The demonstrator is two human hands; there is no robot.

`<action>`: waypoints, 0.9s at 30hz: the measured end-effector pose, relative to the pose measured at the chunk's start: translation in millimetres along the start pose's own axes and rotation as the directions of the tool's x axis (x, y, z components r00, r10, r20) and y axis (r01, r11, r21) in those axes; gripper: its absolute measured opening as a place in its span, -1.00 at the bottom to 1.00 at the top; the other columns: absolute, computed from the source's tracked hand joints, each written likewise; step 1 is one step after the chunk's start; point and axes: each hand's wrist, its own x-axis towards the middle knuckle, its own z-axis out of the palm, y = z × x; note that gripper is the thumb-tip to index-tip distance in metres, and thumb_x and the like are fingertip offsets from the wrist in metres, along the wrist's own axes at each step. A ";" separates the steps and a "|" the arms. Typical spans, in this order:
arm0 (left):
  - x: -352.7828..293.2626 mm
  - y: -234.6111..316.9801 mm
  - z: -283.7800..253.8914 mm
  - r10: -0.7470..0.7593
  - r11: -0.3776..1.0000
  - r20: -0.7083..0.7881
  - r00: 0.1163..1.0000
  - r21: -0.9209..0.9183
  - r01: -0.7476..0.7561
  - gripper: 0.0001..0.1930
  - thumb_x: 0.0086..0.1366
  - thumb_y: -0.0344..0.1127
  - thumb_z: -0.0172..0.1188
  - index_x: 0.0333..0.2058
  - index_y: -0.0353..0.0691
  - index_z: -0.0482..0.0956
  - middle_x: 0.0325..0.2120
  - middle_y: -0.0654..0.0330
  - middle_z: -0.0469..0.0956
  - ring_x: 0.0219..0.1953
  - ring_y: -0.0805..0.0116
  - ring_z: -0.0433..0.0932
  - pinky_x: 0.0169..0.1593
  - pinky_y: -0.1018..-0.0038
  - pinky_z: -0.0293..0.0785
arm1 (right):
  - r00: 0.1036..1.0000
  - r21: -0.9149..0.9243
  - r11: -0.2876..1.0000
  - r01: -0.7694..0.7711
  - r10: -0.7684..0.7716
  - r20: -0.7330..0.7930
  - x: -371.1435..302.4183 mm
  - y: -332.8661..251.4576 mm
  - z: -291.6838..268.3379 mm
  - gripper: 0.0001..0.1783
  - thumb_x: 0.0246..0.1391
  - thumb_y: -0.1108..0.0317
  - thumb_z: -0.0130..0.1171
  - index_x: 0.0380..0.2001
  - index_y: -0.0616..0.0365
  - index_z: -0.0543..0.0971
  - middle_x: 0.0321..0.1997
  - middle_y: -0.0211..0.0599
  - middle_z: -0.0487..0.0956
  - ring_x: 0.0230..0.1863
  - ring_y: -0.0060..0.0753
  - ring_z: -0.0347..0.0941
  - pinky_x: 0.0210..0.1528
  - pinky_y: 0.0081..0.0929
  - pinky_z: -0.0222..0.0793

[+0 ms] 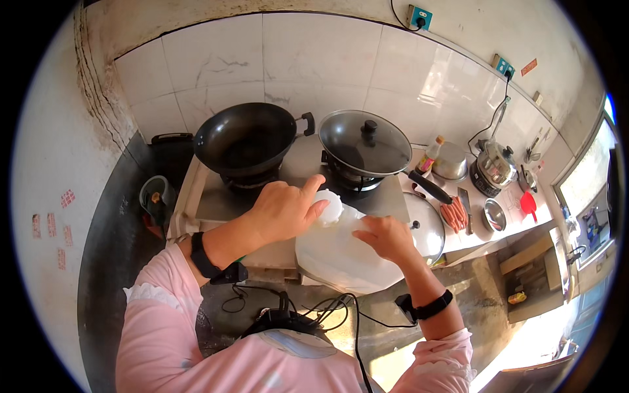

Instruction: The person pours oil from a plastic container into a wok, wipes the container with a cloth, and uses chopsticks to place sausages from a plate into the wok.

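So the biggest thing here is the white counter point(514, 220) along the tiled wall, with a steel stove point(303, 169) toward its left end. Two big pans sit on that: a dark open wok point(246, 134) on the left burner and a pan with a glass lid point(354, 147) on the right one, its black handle sticking out to the right.

Next down is a cloudy white plastic jug point(341, 259), right in front of the person, just over the counter's front edge from this angle — can't tell if anything props it up underneath. A loose glass lid point(429, 229) lies just right of it, and a shiny metal pot point(498, 167) stands farther back along the counter.

Hands now. The right hand point(388, 237) has its fingers clamped on the jug's upper right part. The left hand point(282, 206) is at the jug's top, thumb against the white cap point(331, 207) and index finger stretched out away from the thumb — can't tell if it's actually gripping.

Smaller stuff on the right: a pile of reddish-orange sticks point(453, 215), a knife point(464, 200) beside it, a small metal bowl point(493, 215), then a red scoop point(528, 204).
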 end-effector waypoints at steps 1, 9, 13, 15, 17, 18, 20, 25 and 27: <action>1.7 -7.9 4.9 0.122 0.993 -0.144 0.982 0.024 -0.119 -0.31 0.03 -0.04 0.25 0.10 -0.17 0.22 0.03 -0.03 0.30 0.06 0.25 0.33 0.04 0.32 0.25 | 1.000 -0.001 1.000 -0.006 0.006 0.006 -0.1 -3.6 0.8 -0.68 -0.05 0.01 0.16 -0.36 0.01 0.57 -0.47 -0.15 0.56 -0.33 -0.03 0.47 -0.31 -0.17 0.35; 38.2 -17.0 21.7 0.631 0.772 -0.185 0.754 0.254 -0.583 -0.39 -0.05 -0.20 0.23 0.03 -0.19 0.32 -0.09 0.09 0.34 -0.01 0.14 0.33 0.04 0.31 0.31 | 1.000 -0.032 0.999 0.004 -0.004 0.000 -0.5 2.9 -2.4 -0.69 -0.05 0.01 0.15 -0.41 0.02 0.56 -0.49 -0.18 0.55 -0.34 -0.03 0.47 -0.33 -0.18 0.34; 38.7 -11.6 14.9 0.526 0.848 -0.139 0.839 0.164 -0.504 -0.38 -0.06 -0.19 0.23 0.03 -0.16 0.33 -0.09 0.10 0.34 0.00 0.14 0.32 0.03 0.30 0.33 | 1.000 -0.022 1.000 0.007 -0.008 -0.017 -1.6 1.7 -2.6 -0.68 -0.05 0.01 0.15 -0.42 0.02 0.56 -0.48 -0.17 0.55 -0.35 -0.03 0.47 -0.32 -0.19 0.34; 40.5 -12.3 15.2 0.500 0.864 -0.106 0.859 0.133 -0.486 -0.37 -0.08 -0.15 0.24 0.03 -0.12 0.33 -0.09 0.09 0.33 0.00 0.09 0.31 0.00 0.29 0.35 | 1.000 -0.020 1.000 0.009 -0.009 -0.015 -2.0 1.7 -2.8 -0.68 -0.05 0.01 0.16 -0.42 0.02 0.56 -0.48 -0.17 0.55 -0.35 -0.03 0.47 -0.31 -0.19 0.35; 43.7 -15.2 14.6 0.496 0.868 -0.138 0.857 0.048 -0.494 -0.38 -0.05 -0.16 0.24 0.04 -0.11 0.33 -0.10 0.10 0.34 -0.01 0.14 0.33 -0.01 0.32 0.36 | 1.000 -0.041 0.999 0.001 -0.001 -0.011 -2.4 2.6 -3.3 -0.68 -0.05 0.01 0.15 -0.41 0.02 0.56 -0.49 -0.17 0.55 -0.34 -0.04 0.47 -0.30 -0.19 0.35; 44.8 -18.3 14.5 0.486 0.866 -0.168 0.858 -0.037 -0.498 -0.40 -0.03 -0.17 0.24 0.04 -0.09 0.32 -0.10 0.11 0.35 -0.03 0.19 0.35 -0.03 0.35 0.37 | 1.000 -0.040 0.999 0.000 0.000 -0.010 -2.1 2.9 -3.1 -0.68 -0.05 0.01 0.15 -0.41 0.02 0.56 -0.49 -0.17 0.55 -0.34 -0.04 0.47 -0.30 -0.19 0.35; 48.1 -28.0 18.0 0.435 0.830 -0.207 0.876 -0.285 -0.480 -0.41 0.00 -0.17 0.24 0.04 -0.11 0.32 -0.11 0.14 0.36 -0.07 0.28 0.36 -0.04 0.40 0.37 | 1.000 -0.033 0.999 -0.005 0.004 -0.021 -1.4 4.3 -1.9 -0.68 -0.05 0.01 0.15 -0.39 0.02 0.56 -0.48 -0.17 0.55 -0.34 -0.04 0.47 -0.29 -0.19 0.35; 32.4 -98.1 37.5 0.202 0.005 -0.149 0.968 -0.988 -0.153 -0.50 0.23 -0.05 0.06 0.08 -0.14 0.28 -0.08 0.18 0.41 -0.13 0.38 0.43 -0.14 0.51 0.38 | 0.999 -0.028 0.998 0.048 -0.049 -0.020 3.3 5.4 4.0 -0.69 -0.04 0.02 0.14 -0.43 0.03 0.54 -0.52 -0.15 0.54 -0.39 -0.01 0.46 -0.35 -0.17 0.34; 17.3 -139.4 59.4 0.168 -0.114 -0.086 0.982 -0.991 -0.068 -0.51 0.26 0.00 -0.01 0.07 -0.12 0.29 -0.09 0.17 0.43 -0.13 0.36 0.44 -0.15 0.51 0.39 | 0.998 -0.020 0.998 0.061 -0.062 -0.032 2.3 2.9 -0.3 -0.70 -0.04 0.05 0.15 -0.47 0.07 0.51 -0.58 -0.14 0.52 -0.45 0.01 0.45 -0.42 -0.16 0.32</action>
